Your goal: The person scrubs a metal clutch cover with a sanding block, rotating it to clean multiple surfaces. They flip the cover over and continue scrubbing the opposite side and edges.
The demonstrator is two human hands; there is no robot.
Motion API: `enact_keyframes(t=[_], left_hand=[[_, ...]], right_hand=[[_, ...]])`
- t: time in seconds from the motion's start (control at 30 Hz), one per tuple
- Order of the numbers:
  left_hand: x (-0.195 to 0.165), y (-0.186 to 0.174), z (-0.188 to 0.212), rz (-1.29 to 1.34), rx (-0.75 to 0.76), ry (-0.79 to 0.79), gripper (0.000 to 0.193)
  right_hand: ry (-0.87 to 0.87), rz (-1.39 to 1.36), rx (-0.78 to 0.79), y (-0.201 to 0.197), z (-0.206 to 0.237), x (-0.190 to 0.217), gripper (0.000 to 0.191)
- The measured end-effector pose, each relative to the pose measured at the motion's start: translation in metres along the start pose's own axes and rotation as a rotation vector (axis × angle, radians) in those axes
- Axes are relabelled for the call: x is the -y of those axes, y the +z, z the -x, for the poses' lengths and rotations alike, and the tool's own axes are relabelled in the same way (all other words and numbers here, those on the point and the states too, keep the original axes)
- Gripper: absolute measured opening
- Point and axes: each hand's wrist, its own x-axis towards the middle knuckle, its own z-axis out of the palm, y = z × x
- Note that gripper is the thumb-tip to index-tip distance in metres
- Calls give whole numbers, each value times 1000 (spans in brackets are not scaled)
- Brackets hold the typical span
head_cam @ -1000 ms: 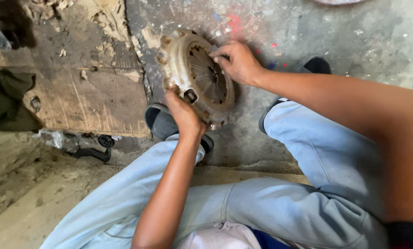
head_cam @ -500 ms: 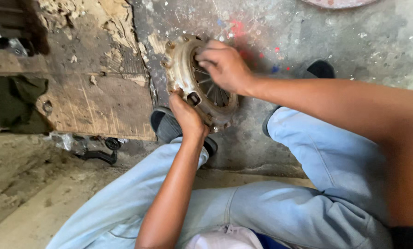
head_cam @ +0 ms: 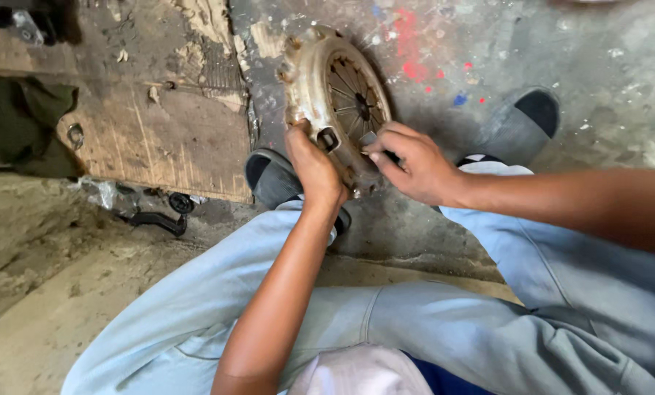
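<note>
One round, rusty metal clutch cover (head_cam: pixel 335 106). Two bare hands, left (head_cam: pixel 314 164) and right (head_cam: pixel 409 164), both on it. Two dark grey slip-on shoes (head_cam: pixel 273 179) (head_cam: pixel 521 124). One worn brown wooden board (head_cam: pixel 152 124). One small black metal tool (head_cam: pixel 159 218).

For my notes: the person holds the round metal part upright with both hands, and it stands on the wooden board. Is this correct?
Not quite. The head view shows the round metal part standing on the grey concrete floor, beside the wooden board. The left hand and right hand do hold it upright.
</note>
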Motion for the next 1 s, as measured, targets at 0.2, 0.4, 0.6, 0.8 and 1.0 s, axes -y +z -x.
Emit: enact_keyframes(t=[0.2, 0.4, 0.6, 0.8, 1.0], left_hand=[[-11, 2, 0, 47, 25, -9, 41], [-39, -2, -8, 636, 87, -419, 42], [-44, -11, -18, 589, 33, -481, 47], [-51, -3, -19, 411, 162, -286, 78], [-70, 11, -20, 99, 140, -209, 100]], right_hand=[[-166, 20, -144, -5, -45, 15, 10], [130, -156, -170, 4, -80, 15, 14], [-48, 40, 280, -15, -59, 0, 11], [-295, 105, -159, -41, -66, 11, 13], [-377, 184, -233, -57, -112, 12, 10]])
